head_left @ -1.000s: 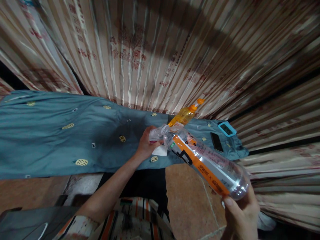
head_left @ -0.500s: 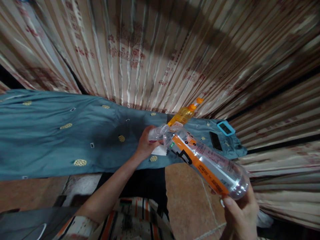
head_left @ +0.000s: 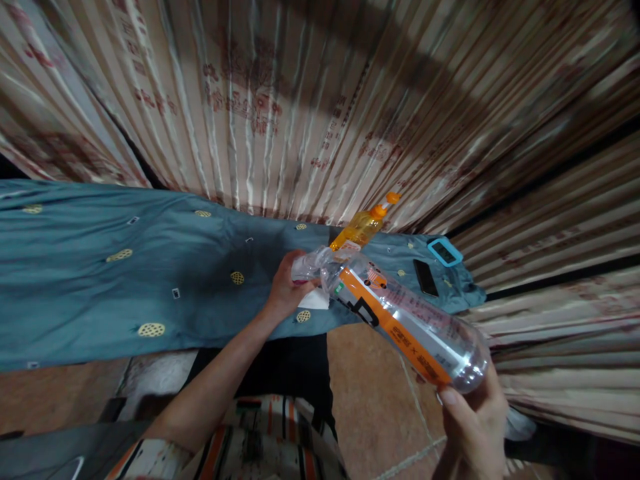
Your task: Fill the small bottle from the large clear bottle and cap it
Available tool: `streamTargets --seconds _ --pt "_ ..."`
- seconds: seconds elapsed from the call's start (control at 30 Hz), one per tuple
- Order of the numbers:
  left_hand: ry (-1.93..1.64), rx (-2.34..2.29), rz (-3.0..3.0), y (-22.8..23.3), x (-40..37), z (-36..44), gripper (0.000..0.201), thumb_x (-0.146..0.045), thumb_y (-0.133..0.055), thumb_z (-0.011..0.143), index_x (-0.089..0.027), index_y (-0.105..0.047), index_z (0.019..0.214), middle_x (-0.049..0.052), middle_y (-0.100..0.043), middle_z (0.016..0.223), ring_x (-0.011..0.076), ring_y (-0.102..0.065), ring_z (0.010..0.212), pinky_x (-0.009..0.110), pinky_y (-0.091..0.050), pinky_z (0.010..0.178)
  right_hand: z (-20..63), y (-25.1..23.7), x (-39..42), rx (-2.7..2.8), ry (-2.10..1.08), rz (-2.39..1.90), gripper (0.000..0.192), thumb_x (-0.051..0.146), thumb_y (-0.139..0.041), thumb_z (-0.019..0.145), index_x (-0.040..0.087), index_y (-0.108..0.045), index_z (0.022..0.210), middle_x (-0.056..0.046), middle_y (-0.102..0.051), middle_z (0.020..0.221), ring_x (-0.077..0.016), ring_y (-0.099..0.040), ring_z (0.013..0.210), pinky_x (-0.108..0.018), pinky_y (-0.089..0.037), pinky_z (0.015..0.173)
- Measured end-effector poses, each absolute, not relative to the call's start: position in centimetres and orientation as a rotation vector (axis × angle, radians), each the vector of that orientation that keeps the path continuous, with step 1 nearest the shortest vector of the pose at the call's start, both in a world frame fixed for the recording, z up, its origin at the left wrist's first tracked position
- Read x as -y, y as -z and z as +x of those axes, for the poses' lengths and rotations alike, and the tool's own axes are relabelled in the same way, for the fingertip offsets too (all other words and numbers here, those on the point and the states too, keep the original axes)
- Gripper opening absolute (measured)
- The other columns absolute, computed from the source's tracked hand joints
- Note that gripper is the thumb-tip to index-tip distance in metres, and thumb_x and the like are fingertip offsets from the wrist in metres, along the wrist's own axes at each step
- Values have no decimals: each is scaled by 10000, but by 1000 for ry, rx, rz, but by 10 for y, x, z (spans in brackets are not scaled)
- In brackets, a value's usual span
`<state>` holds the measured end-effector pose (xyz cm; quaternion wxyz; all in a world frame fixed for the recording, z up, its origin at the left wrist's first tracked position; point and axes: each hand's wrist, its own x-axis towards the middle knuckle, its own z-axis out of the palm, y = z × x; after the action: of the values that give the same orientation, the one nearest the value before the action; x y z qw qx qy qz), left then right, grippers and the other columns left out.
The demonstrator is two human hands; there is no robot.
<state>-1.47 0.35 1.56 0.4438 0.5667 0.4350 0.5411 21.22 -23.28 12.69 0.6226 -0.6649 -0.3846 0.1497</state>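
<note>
A large clear plastic bottle (head_left: 410, 320) with an orange and white label lies slanted across the view, its mouth end to the left and lower than I can judge. My right hand (head_left: 475, 420) grips its base, thumb along the near side. At the mouth end, my left hand (head_left: 287, 290) is closed around a small clear plastic container (head_left: 306, 267), which meets the bottle's neck; its exact shape is partly hidden by the fingers. Just behind stands a pump bottle (head_left: 357, 230) of yellow-orange liquid with an orange top. White paper (head_left: 315, 299) lies beneath the left hand.
A teal cloth (head_left: 200, 260) with pineapple prints covers the long narrow surface. Toward its right end lie a dark phone (head_left: 426, 277) and a blue-framed digital clock or timer (head_left: 445, 252). Pleated curtains (head_left: 280, 100) hang behind and at the right. Tiled floor (head_left: 370, 393) shows below.
The whole scene has shifted slightly left in view as the head moved. Both hands keep their holds, and the large bottle stays at nearly the same slant.
</note>
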Motion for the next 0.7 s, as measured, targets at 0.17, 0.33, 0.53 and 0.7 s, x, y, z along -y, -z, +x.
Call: streamTargets --seconds 0.17,0.33,0.53,0.7 --pt "-1339 -1076 1392 -16 -3 -15 679 -379 -964 681 -235 -647 1263 79 -754 1255 292 -739 1149 450 -605 1049 211 -128 232 907 -326 -1538 825 515 -961 697 232 -696 1425 -129 -741 1345 -372 -661 1243 -462 -564 982" --pt "-1335 -1073 1400 -18 -3 -14 659 -380 -957 686 -234 -644 1247 76 -748 1259 278 -735 1133 433 -617 1016 214 -128 231 810 -342 -1561 892 525 -1002 607 230 -706 1395 -154 -737 1356 -438 -704 1198 -607 -533 1056" --pt "-1351 -1082 1404 -17 -3 -13 692 -364 -977 662 -228 -645 1253 86 -750 1273 289 -737 1150 465 -602 1064 221 -121 237 977 -289 -1602 844 516 -914 753 227 -660 1504 -160 -741 1411 -472 -709 1303 -602 -574 1067" --pt "-1348 -1073 1384 -14 -3 -12 672 -368 -969 667 -231 -645 1240 74 -744 1231 289 -737 1150 461 -596 1064 224 -120 237 1050 -260 -1602 888 515 -884 796 237 -590 1586 -171 -667 1551 -465 -697 1341 -563 -608 1006"
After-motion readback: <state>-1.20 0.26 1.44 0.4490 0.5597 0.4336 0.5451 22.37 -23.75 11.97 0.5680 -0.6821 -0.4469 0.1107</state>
